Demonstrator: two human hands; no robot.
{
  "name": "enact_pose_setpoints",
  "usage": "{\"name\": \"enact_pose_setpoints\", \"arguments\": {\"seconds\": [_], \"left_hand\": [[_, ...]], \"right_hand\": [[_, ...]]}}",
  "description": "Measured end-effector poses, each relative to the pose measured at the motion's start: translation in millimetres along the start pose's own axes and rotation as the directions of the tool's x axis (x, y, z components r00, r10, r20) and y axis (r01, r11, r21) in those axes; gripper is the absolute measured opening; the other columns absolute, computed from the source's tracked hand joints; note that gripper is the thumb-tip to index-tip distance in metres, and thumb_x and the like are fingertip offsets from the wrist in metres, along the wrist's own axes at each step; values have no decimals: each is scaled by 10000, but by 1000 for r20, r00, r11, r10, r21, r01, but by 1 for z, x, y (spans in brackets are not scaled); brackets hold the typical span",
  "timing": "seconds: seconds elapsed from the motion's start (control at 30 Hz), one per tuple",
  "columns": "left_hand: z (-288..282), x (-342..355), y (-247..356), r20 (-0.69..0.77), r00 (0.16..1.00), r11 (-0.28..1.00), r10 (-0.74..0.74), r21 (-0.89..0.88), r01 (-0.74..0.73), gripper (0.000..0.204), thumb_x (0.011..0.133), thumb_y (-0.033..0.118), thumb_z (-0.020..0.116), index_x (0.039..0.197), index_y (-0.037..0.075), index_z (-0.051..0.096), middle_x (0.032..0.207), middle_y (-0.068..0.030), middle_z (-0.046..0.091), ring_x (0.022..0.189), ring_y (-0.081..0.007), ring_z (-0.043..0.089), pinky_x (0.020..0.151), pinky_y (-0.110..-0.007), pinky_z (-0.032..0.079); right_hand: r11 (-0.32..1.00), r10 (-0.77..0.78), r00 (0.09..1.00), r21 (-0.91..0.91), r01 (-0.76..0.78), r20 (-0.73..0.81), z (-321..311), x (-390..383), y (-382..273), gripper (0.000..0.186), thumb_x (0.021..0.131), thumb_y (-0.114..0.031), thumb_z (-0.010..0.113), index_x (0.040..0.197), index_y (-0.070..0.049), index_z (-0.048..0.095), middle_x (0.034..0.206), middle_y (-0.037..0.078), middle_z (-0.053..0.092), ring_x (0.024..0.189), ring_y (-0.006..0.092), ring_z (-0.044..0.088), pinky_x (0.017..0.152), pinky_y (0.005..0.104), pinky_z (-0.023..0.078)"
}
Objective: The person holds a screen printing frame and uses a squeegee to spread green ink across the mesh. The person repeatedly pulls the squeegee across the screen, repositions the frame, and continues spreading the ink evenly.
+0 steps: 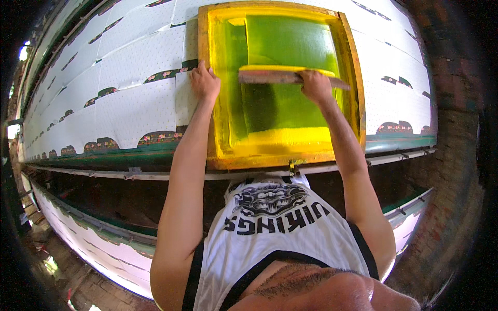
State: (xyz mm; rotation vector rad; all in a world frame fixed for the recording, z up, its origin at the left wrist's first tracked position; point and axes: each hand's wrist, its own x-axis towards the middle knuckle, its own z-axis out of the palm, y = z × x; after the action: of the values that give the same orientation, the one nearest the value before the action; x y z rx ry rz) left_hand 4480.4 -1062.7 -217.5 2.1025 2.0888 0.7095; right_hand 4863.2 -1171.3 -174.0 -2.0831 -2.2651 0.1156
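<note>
A wooden screen frame (pixel 358 119) with a green mesh and yellow ink along its sides and lower band lies on a long table of white fabric pieces (pixel 104 119). My left hand (pixel 205 81) grips the frame's left side, fingers curled over the wood. My right hand (pixel 314 86) holds a long wooden squeegee (pixel 267 77) that lies crosswise on the upper-middle mesh, with a line of yellow ink along its far edge. Dark patterned fabric shows between the white pieces.
A metal rail (pixel 135 173) runs along the table's near edge, with a small bracket (pixel 295 167) below the frame. A second table of white pieces (pixel 104 259) stands behind me across a narrow gap. A brick floor (pixel 451 155) shows at the right.
</note>
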Motion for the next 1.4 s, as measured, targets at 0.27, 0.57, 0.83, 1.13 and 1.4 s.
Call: {"name": "enact_pose_setpoints", "arguments": {"seconds": [0.27, 0.57, 0.83, 1.13, 1.4], "left_hand": [[-4, 1, 11, -12, 1000, 995, 29, 96, -27, 480, 1048, 191, 633, 1497, 77, 511, 1303, -244, 657, 1228, -441, 601, 1048, -560, 498], [-7, 5, 26, 38, 996, 979, -87, 187, 78, 471, 1055, 188, 646, 1496, 79, 522, 1336, -228, 666, 1264, -428, 599, 1056, -555, 518], [-6, 4, 30, 10, 999, 978, -52, 201, 48, 472, 1023, 166, 678, 1466, 73, 546, 1287, -225, 679, 1237, -422, 615, 1034, -541, 538], [-7, 9, 33, 51, 996, 983, -80, 170, 70, 489, 1025, 180, 672, 1484, 69, 546, 1322, -227, 678, 1262, -430, 609, 1050, -550, 528], [-14, 6, 30, 14, 998, 988, -54, 148, 51, 415, 1029, 198, 650, 1429, 91, 617, 1261, -210, 700, 1227, -421, 623, 1013, -546, 547]], "right_hand": [[999, 13, 993, -49, -7, 117, -25, 208, 68, 272, 969, -225, 650, 1212, -185, 765, 1096, 180, 793, 1024, 398, 786, 852, 544, 649], [999, -42, 998, 30, 43, -38, 1, 203, 70, 236, 964, -193, 637, 1150, -163, 778, 1127, 166, 789, 1055, 394, 777, 892, 539, 640], [998, -57, 997, 3, 57, -57, -28, 208, 67, 339, 909, -160, 718, 1247, -154, 742, 1160, 129, 769, 1069, 364, 762, 887, 518, 632], [990, -143, 973, -21, 142, -179, -2, 263, 40, 213, 933, -194, 692, 1112, -91, 747, 1174, 151, 769, 1100, 380, 758, 895, 530, 636], [989, -145, 961, 13, 146, 235, -39, 293, 27, 282, 943, -118, 632, 1161, -84, 808, 1022, 213, 795, 926, 374, 773, 756, 506, 622]]}}
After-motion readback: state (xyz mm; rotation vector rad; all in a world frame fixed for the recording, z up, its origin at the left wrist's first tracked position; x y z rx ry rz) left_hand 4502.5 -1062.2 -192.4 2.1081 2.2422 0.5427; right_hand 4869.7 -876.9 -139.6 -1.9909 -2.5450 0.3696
